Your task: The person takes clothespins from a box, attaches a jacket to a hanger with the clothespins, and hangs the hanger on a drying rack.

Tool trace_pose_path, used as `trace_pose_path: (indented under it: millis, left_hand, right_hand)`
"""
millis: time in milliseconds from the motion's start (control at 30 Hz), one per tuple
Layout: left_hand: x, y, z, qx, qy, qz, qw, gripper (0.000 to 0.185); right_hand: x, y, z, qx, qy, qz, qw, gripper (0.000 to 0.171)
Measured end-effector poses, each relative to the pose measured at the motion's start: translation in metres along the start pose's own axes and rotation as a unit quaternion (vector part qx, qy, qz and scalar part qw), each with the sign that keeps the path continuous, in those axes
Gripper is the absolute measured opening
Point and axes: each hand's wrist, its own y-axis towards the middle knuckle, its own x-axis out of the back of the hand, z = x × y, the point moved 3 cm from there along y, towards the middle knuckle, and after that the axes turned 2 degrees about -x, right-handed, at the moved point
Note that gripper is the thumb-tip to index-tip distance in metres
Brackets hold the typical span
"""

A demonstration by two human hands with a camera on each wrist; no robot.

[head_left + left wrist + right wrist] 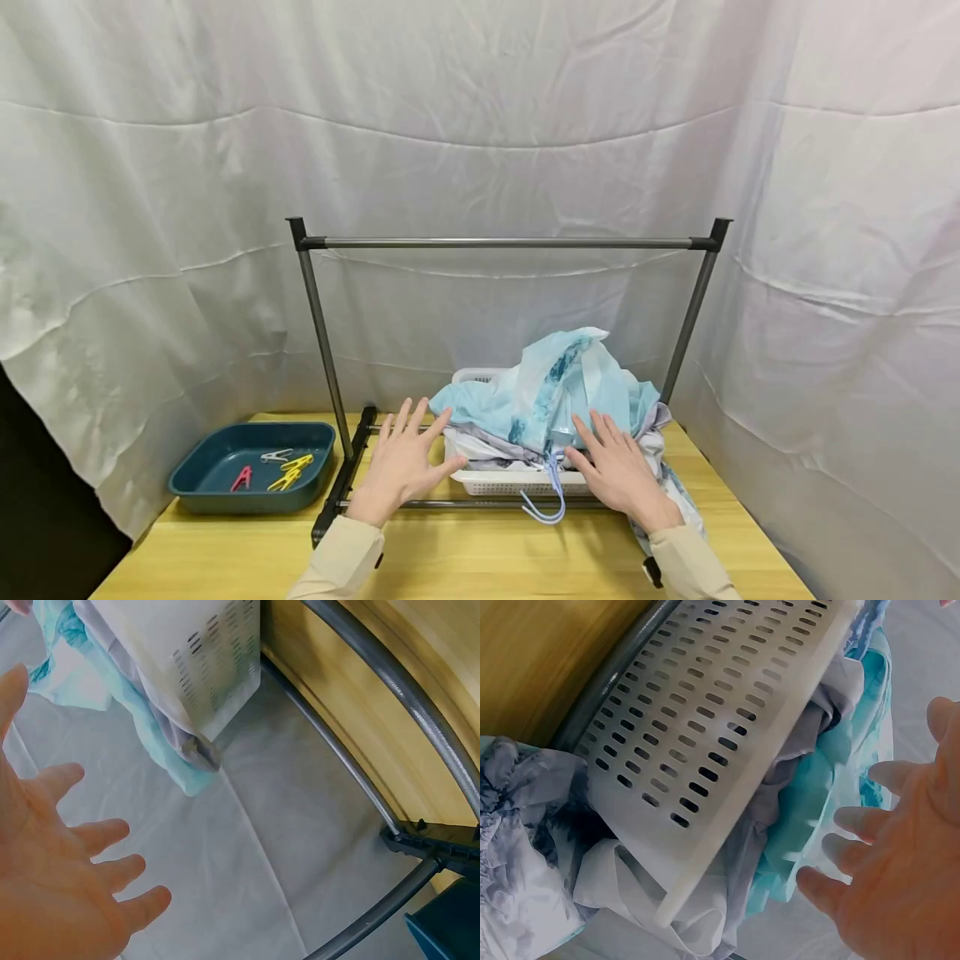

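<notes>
Light blue and white clothes (480, 404) lie heaped in a white perforated basket (517, 483), with greyish garments (525, 825) spilling over its right side. A blue hanger hook (551, 508) sticks out at the front of the heap. My left hand (401, 458) hovers left of the basket, fingers straight and spread, holding nothing; its palm (52, 877) shows in the left wrist view. The right hand (618, 471) is spread over the right front of the heap. In the right wrist view its fingertips (817, 889) stand beside the blue cloth, gripping nothing.
A black and grey metal rack (502, 243) frames the basket, its top bar above the heap. Left of it sits a dark teal tray (217, 503) with yellow clips (288, 475), a red clip (242, 478) and a white clip (277, 456). Grey curtains (480, 100) hang behind the wooden table (480, 558).
</notes>
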Motion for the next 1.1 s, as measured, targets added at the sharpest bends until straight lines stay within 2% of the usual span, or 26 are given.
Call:
trace_pose_path:
  millis: [200, 333, 433, 600, 733, 967, 1100]
  left_hand:
    - [-0.004, 0.002, -0.001, -0.014, -0.008, -0.014, 0.9998, 0.075]
    - [-0.008, 0.005, -0.002, -0.025, -0.006, -0.042, 0.9988, 0.063]
    - [-0.012, 0.010, -0.003, -0.043, -0.008, -0.071, 0.9965, 0.055]
    - [-0.019, 0.021, -0.007, -0.074, -0.018, -0.106, 0.9915, 0.042]
    - [-0.023, 0.030, -0.013, -0.092, -0.002, -0.124, 0.9880, 0.032]
    - [-0.038, 0.047, -0.030, -0.145, 0.030, -0.107, 0.9832, 0.004]
    - [-0.044, 0.053, -0.037, -0.167, 0.026, -0.116, 0.9788, 0.005]
  right_hand:
    - [0.000, 0.001, 0.001, 0.043, -0.006, -0.075, 0.996, 0.060]
    - [0.003, 0.003, 0.000, 0.061, -0.006, -0.131, 0.990, 0.047]
    - [0.004, 0.005, -0.002, 0.064, -0.005, -0.156, 0.986, 0.037]
    - [0.001, 0.008, -0.008, 0.056, 0.000, -0.169, 0.984, 0.029]
    - [0.001, 0.010, -0.014, 0.066, -0.002, -0.176, 0.982, 0.024]
    - [0.000, 0.011, -0.024, 0.063, -0.019, -0.176, 0.982, 0.021]
    - [-0.003, 0.013, -0.026, 0.061, -0.040, -0.172, 0.982, 0.022]
